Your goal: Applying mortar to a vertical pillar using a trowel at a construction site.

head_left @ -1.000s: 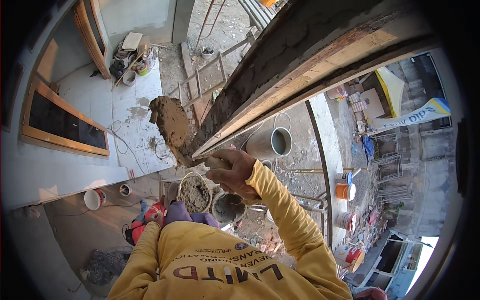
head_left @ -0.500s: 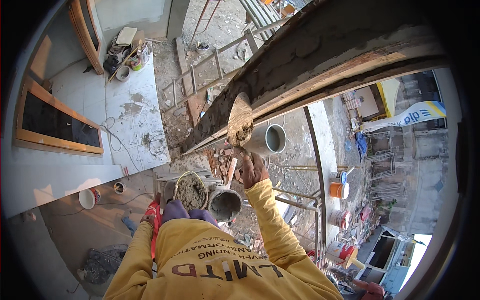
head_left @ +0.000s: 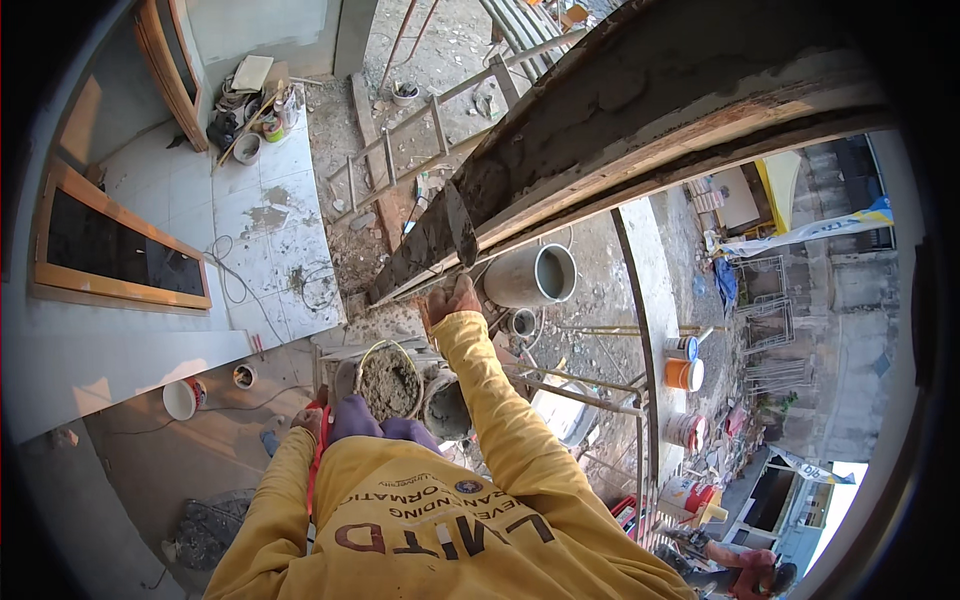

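Here, seen from high above a building site, a person in a yellow long-sleeved shirt works at a mortar-coated ledge.

Right hand: the right hand (head_left: 450,300) is raised and clenched around the handle of a trowel (head_left: 459,222).
Trowel: its dark blade stands upright above the hand, pressed against the lower edge of the ledge (head_left: 640,110), wet grey mortar on it.
Ledge: a long sloping band of rough grey mortar running from upper right down to the middle, with a strip of bare wood along its underside.
Left hand: the left hand (head_left: 308,420) is low at the person's side, next to something red; whether it grips anything I cannot tell.
Mortar bucket: a round bucket (head_left: 388,380) full of grey mortar sits just in front of the person's chest, between the two arms, below the right hand.
Second bucket: a darker bucket (head_left: 447,408) lies just beside the first, partly hidden by the right forearm.
Ground below: a grey drum (head_left: 532,275) stands open just right of the right hand; a wooden ladder (head_left: 430,130) lies flat on the dirt further up.
Right side: orange and white paint pots (head_left: 683,362) sit well apart from the hands, beyond a thin metal rail.
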`<state>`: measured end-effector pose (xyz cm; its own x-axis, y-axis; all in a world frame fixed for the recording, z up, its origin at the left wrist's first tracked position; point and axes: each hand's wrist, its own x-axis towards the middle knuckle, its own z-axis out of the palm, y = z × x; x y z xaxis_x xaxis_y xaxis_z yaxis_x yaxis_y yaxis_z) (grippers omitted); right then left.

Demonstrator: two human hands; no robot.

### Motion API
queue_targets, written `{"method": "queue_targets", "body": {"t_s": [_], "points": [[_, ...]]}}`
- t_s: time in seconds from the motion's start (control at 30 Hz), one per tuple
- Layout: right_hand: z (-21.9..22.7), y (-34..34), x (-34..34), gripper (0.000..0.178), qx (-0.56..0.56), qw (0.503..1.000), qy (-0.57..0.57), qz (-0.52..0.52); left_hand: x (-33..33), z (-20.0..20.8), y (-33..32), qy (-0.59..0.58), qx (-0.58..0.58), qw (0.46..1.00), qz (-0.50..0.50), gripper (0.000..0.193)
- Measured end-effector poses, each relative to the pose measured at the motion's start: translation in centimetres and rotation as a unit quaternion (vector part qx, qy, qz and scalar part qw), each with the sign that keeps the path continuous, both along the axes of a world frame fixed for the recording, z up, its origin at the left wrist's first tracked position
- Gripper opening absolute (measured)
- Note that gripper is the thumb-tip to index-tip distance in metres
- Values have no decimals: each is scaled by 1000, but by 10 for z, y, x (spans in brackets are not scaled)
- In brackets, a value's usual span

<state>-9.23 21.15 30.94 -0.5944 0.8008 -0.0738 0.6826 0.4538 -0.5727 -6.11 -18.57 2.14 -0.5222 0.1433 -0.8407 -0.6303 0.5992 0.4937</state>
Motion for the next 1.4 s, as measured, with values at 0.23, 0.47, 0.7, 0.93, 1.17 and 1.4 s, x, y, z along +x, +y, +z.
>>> {"method": "queue_targets", "body": {"t_s": [0.23,0.47,0.7,0.93,1.17,1.4], "points": [[10,36,-27,40,-28,995,-4,-96,8,-13,-37,1,-128,991,-23,32],[23,24,-5,44,-11,992,65,-108,3,-15,-46,-32,-69,996,52,31],[4,27,36,49,-22,992,78,-95,-2,45,12,-41,6,987,158,33],[16,-20,45,37,5,985,111,-130,10,47,-9,-88,-23,986,142,32],[-27,-4,59,33,12,993,104,-60,22,30,-52,-112,-92,986,76,28],[-28,-3,39,53,-63,984,-34,-165,-18,26,-23,-85,-73,993,31,27]]}}
